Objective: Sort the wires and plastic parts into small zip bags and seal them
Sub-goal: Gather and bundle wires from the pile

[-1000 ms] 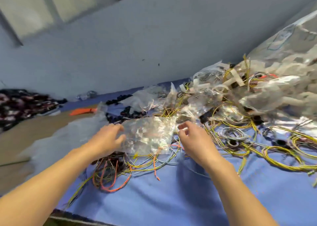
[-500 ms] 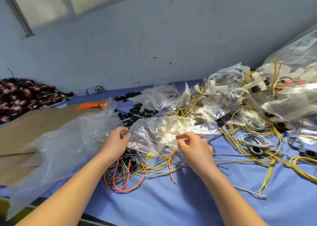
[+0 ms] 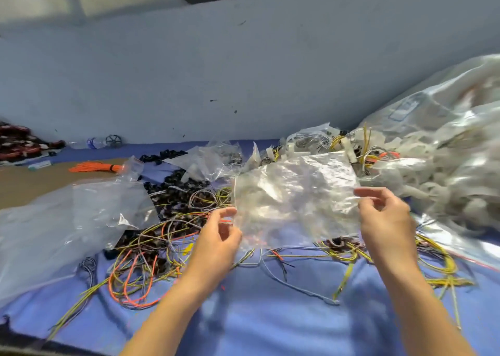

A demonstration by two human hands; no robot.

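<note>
lifted higher than a moment ago, the zip bag [image 3: 295,198] hangs above the wires [image 3: 151,250] mid-bench [image 3: 270,315]; left grip [image 3: 219,234] and right grip [image 3: 384,215] each pinch a side edge. keep it taut, find the mouth first.

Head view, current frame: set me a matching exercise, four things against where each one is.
Things
1. clear zip bag
2. tied orange wire bundle
3. plastic bottle
4. large bag of white parts

Places
a. lying by the wall, far left
b. heaped at the far right
c. pinched between the left hand and right hand
d. on the brown surface, left

Pairs: 1-c, 2-d, 3-a, 4-b
</note>
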